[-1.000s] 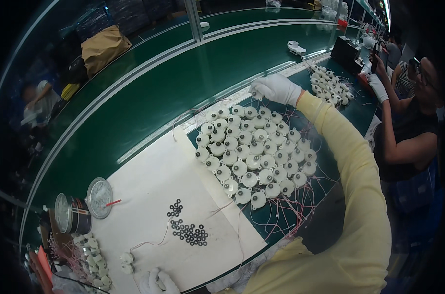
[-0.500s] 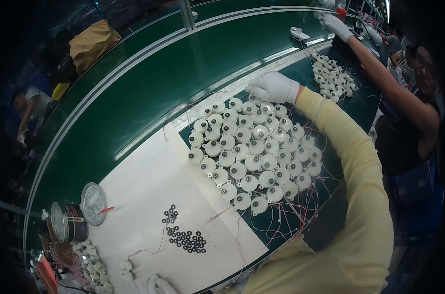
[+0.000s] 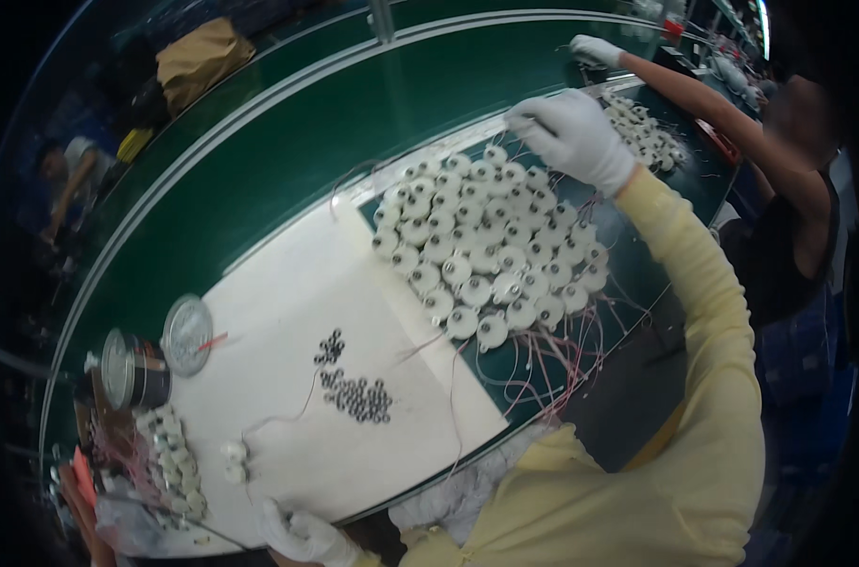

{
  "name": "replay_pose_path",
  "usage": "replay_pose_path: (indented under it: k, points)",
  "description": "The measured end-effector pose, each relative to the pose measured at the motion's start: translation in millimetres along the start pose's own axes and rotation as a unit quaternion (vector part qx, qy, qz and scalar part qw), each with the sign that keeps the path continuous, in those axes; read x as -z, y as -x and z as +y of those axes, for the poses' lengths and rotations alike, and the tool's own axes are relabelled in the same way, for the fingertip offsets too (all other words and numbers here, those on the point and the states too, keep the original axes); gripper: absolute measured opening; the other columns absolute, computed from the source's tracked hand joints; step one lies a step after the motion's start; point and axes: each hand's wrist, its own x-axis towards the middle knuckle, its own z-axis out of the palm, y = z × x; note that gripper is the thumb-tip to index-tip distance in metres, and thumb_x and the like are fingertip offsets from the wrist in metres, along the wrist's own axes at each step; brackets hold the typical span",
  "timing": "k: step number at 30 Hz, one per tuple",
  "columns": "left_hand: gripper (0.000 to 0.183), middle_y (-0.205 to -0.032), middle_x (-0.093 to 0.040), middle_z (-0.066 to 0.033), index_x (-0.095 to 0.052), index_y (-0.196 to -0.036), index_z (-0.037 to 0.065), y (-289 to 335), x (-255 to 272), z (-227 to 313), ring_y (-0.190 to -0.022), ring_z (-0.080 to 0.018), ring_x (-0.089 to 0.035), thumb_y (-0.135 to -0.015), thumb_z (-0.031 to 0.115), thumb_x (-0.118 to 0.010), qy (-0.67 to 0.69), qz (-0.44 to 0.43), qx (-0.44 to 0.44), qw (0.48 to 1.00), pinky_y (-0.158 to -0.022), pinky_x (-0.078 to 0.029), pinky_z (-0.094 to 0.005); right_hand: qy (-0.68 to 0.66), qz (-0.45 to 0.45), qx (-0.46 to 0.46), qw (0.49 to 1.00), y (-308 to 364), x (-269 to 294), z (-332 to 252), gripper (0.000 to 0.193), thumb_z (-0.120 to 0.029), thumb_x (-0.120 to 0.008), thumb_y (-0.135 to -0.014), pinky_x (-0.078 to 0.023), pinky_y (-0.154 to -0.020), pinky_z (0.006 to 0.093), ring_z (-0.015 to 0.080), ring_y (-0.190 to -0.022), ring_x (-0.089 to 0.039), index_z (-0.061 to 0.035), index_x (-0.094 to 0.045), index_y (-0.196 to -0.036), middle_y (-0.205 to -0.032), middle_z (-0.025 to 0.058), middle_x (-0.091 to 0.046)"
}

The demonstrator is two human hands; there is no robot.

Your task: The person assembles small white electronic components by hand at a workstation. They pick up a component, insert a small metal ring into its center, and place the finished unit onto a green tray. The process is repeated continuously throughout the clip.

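My right hand, in a white glove, is raised over the far right side of a dense cluster of round white motor-like parts with dark centres. Its fingertips are pinched together; thin wires show just below them, but what they hold is too small to make out. At the table's near edge, my left hand, also gloved in white, has its thumb apart from loosely bent fingers, with nothing visible between them. Close to it lie two white round parts with a thin wire. Small black rings lie loose on the white sheet.
A tub and a clear round lid with a red stick stand at the left. More white parts are heaped near them. Pink wires trail off the cluster's near side. A co-worker's gloved hand reaches in beyond another heap.
My right hand has lifted from the cluster's far edge and shifted right. More of my left hand shows at the near edge. The co-worker's hand has moved left, and the whole view has shifted.
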Motion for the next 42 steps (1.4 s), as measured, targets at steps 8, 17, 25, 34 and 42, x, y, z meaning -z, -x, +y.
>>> replay_pose_path:
  k: [8,17,25,34,42]
  points:
    - [0.039,-0.089,-0.060,-0.0013,-0.066,-0.090,0.017,-64,11,94,-0.085,-0.0225,-0.059,-0.097,0.053,-0.055,0.339,-0.006,-0.201,0.919,-0.067,-0.049,-0.0369,-0.477,-0.051,-0.023,0.877,74,47,-245,0.043,-0.038,-0.043,-0.101,-0.046,-0.068,0.0340,0.0214,-0.070,-0.058,-0.0025,-0.065,-0.111,-0.086,0.0092,-0.066]
    - [0.042,-0.115,-0.059,-0.0050,-0.069,-0.110,0.017,-64,10,125,-0.115,-0.0288,-0.055,-0.072,0.034,-0.077,0.264,-0.132,-0.158,0.942,-0.086,-0.052,-0.0414,-0.769,-0.123,-0.425,0.461,112,16,-356,0.057,-0.054,-0.036,-0.107,-0.048,-0.071,0.0297,0.0165,-0.079,-0.059,-0.0029,-0.062,-0.108,-0.090,0.0073,-0.064]
    - [0.028,-0.096,-0.067,-0.0116,-0.068,-0.114,0.009,-108,-19,-31,-0.093,-0.0308,-0.063,-0.090,0.022,-0.067,-0.188,-0.119,-0.086,0.971,-0.078,-0.050,-0.0447,-0.900,-0.101,-0.373,0.203,148,17,-328,0.066,-0.060,-0.043,-0.103,-0.045,-0.064,0.0269,0.0128,-0.062,-0.053,0.0004,-0.061,-0.120,-0.076,0.0079,-0.062]
    - [0.021,-0.080,-0.067,-0.0041,-0.069,-0.101,0.015,-109,-29,-18,-0.083,-0.0249,-0.065,-0.083,0.025,-0.073,-0.194,-0.185,-0.133,0.954,-0.069,-0.044,-0.0421,-0.684,-0.132,-0.466,0.546,136,55,-291,0.046,-0.030,-0.067,-0.099,-0.049,-0.074,0.0223,0.0082,-0.081,-0.060,0.0048,-0.057,-0.128,-0.101,0.0054,-0.065]
    - [0.031,-0.093,-0.068,-0.0074,-0.067,-0.112,0.012,-86,-37,0,-0.102,-0.0332,-0.065,-0.083,0.021,-0.074,-0.139,-0.186,-0.112,0.966,-0.080,-0.048,-0.0450,-0.438,-0.275,-0.421,0.745,86,29,-283,0.037,-0.018,-0.074,-0.088,-0.051,-0.064,0.0253,0.0080,-0.066,-0.062,-0.0020,-0.068,-0.121,-0.086,0.0066,-0.069]
